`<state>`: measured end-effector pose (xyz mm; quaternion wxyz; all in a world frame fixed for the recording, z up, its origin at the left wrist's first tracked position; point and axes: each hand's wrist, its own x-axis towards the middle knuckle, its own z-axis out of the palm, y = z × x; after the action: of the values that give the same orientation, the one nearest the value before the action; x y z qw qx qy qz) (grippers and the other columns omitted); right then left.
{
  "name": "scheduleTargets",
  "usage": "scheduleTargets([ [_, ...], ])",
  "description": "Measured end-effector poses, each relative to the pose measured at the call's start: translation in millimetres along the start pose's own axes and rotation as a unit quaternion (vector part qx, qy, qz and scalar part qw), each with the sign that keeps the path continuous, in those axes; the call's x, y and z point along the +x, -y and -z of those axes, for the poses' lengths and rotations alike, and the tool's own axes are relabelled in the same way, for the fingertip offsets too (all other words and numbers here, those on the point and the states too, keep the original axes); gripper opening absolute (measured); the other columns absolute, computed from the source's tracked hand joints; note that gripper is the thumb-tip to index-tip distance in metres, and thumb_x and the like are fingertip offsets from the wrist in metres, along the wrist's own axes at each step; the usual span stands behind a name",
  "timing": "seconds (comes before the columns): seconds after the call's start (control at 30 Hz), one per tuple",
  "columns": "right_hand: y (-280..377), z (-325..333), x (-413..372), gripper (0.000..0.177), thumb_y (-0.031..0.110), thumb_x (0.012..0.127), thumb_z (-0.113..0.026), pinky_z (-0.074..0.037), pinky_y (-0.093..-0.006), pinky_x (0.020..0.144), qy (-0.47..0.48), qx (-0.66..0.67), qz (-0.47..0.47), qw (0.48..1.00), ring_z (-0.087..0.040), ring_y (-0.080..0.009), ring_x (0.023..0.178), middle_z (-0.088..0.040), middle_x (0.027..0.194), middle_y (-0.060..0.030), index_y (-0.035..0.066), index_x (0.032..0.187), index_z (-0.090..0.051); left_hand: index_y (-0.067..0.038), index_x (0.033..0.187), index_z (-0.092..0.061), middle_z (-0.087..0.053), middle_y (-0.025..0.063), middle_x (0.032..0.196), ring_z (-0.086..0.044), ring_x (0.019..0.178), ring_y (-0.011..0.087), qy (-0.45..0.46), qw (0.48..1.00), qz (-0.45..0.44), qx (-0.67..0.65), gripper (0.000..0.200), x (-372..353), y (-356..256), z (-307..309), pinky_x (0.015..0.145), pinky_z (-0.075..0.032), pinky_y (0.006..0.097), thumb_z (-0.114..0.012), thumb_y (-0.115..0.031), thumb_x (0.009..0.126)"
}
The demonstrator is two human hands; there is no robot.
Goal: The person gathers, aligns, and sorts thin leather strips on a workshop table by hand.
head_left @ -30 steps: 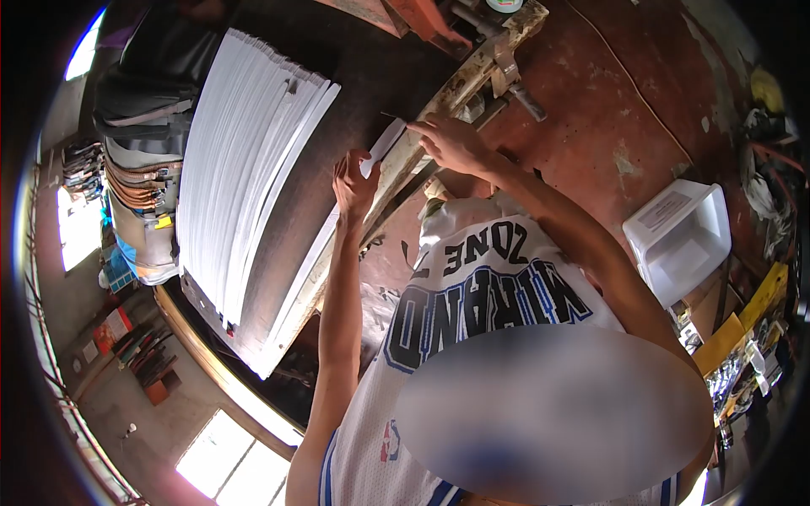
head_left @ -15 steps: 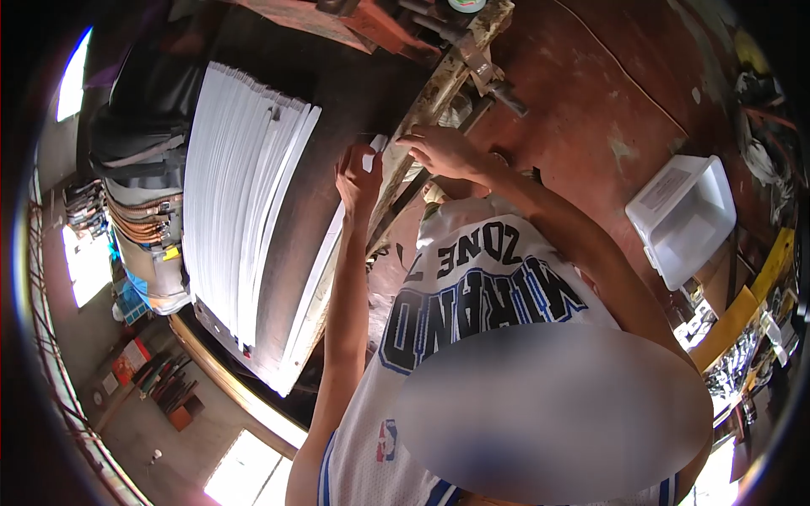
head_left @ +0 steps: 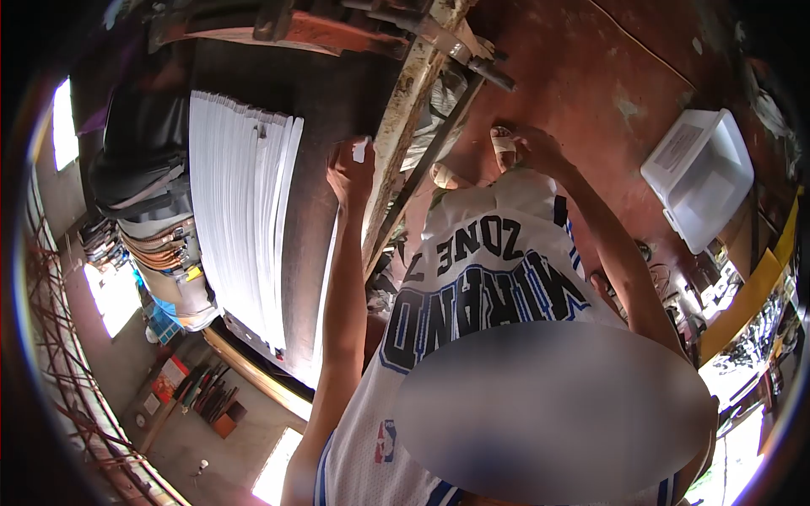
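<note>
**Left hand pinches a white strip at the workbench edge**

The left hand (head_left: 353, 173) is raised over the dark workbench (head_left: 329, 93), near its front edge. Its fingers are closed narrowly on the end of a white strip (head_left: 360, 152). Only this small end shows clearly above the fingers. A pale thin line runs along the same front edge of the workbench, but I cannot tell if it is the rest of the strip.

The right hand (head_left: 531, 145) is off the workbench, beside its front edge and over the red floor (head_left: 607, 67). It is just beside a foot (head_left: 504, 139) in a light sandal. The fingers look loosely bent, but whether they hold anything I cannot tell.

On the workbench, further in from the front edge, lies a stack of white strips (head_left: 240, 211), well apart from the left hand. A white plastic bin (head_left: 700, 173) stands on the floor, well apart from the workbench, on the side of the right hand.
</note>
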<state>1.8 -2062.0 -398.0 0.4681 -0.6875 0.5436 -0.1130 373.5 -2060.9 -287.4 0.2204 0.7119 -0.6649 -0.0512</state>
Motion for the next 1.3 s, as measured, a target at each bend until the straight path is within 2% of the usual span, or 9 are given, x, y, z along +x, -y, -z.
scheduleTargets([
  [0.2,-138,-73,-87,0.02,0.026,0.086,-0.063,-0.055,-0.0402,0.074,-0.067,-0.078,-0.118,0.988,-0.069,-0.0306,0.083,-0.071,0.089,-0.0112,0.012,0.099,-0.07,-0.01,0.087,-0.067,-0.07,0.0101,0.086,-0.067,0.078,0.0328,-0.006,1.0,0.013,0.007,0.015,-7,12,11,0.07,-0.053,0.0424,-0.075,-0.015,0.075],
  [0.3,-157,-81,-123,0.014,0.018,0.086,-0.061,-0.055,-0.0387,0.075,0.029,0.021,-0.273,0.961,-0.07,-0.03,0.085,-0.072,0.093,-0.0119,0.011,0.094,-0.071,-0.009,0.085,-0.065,-0.069,0.0103,0.086,-0.065,0.077,0.0326,-0.029,0.999,0.007,0.016,0.015,-8,12,5,0.07,-0.052,0.0424,-0.075,-0.014,0.075],
  [0.4,-134,-105,-143,0.015,0.011,0.086,-0.058,-0.054,-0.0384,0.076,-0.025,0.089,-0.295,0.951,-0.07,-0.0301,0.089,-0.072,0.094,-0.014,0.009,0.092,-0.071,-0.009,0.084,-0.063,-0.067,0.0105,0.085,-0.064,0.077,0.0325,-0.046,0.999,0.013,0.016,0.015,-15,24,11,0.07,-0.051,0.0427,-0.074,-0.012,0.074],
  [0.57,-87,-79,-111,0.017,0.013,0.089,-0.061,-0.054,-0.0395,0.079,-0.034,0.055,-0.272,0.96,-0.07,-0.0315,0.095,-0.072,0.098,-0.0172,0.004,0.099,-0.072,-0.008,0.085,-0.064,-0.065,0.0108,0.084,-0.063,0.081,0.0321,-0.063,0.998,-0.023,-0.009,0.014,-12,28,9,0.07,-0.05,0.0433,-0.073,-0.009,0.074],
  [0.87,-102,-68,-36,0.023,0.021,0.092,-0.06,-0.052,-0.0375,0.075,-0.112,0.07,-0.006,0.991,-0.069,-0.0295,0.084,-0.071,0.089,-0.0156,0.002,0.1,-0.07,-0.014,0.08,-0.067,-0.065,0.0057,0.086,-0.061,0.086,0.029,-0.087,0.996,-0.02,-0.014,0.011,-16,42,-1,0.079,-0.044,0.042,-0.073,-0.009,0.073],
  [1.0,-102,-52,-35,0.021,0.017,0.09,-0.059,-0.05,-0.0359,0.073,-0.006,-0.045,-0.082,0.996,-0.067,-0.0288,0.082,-0.069,0.089,-0.0148,0.001,0.096,-0.07,-0.013,0.078,-0.068,-0.067,0.0056,0.085,-0.063,0.088,0.0275,-0.112,0.993,-0.013,-0.019,0.009,-15,41,-5,0.081,-0.045,0.0411,-0.074,-0.009,0.072],
  [1.1,-117,-52,-45,0.021,0.015,0.092,-0.055,-0.051,-0.0403,0.076,0.067,-0.154,-0.035,0.985,-0.067,-0.0328,0.088,-0.07,0.093,-0.0163,0.003,0.099,-0.071,-0.013,0.079,-0.07,-0.069,0.0047,0.086,-0.064,0.088,0.0266,-0.138,0.99,0.012,-0.027,0.009,-17,37,-6,0.082,-0.044,0.0409,-0.076,-0.012,0.072],
  [1.2,-103,-40,-46,0.021,0.025,0.086,-0.067,-0.055,-0.0393,0.077,0.054,-0.099,-0.156,0.981,-0.071,-0.0306,0.092,-0.074,0.096,-0.0112,0.013,0.103,-0.073,-0.013,0.08,-0.069,-0.069,0.0043,0.085,-0.064,0.087,0.0263,-0.134,0.99,0.042,-0.033,0.012,-16,32,-11,0.082,-0.044,0.0401,-0.078,-0.016,0.072],
  [1.3,-95,-48,-24,0.023,0.025,0.088,-0.066,-0.055,-0.0393,0.08,0.1,-0.066,-0.101,0.988,-0.07,-0.029,0.093,-0.073,0.1,-0.0122,0.01,0.104,-0.072,-0.012,0.08,-0.066,-0.067,0.0044,0.083,-0.064,0.085,0.0254,-0.136,0.988,0.042,-0.055,0.012,-22,41,-4,0.081,-0.043,0.0401,-0.076,-0.014,0.073],
])
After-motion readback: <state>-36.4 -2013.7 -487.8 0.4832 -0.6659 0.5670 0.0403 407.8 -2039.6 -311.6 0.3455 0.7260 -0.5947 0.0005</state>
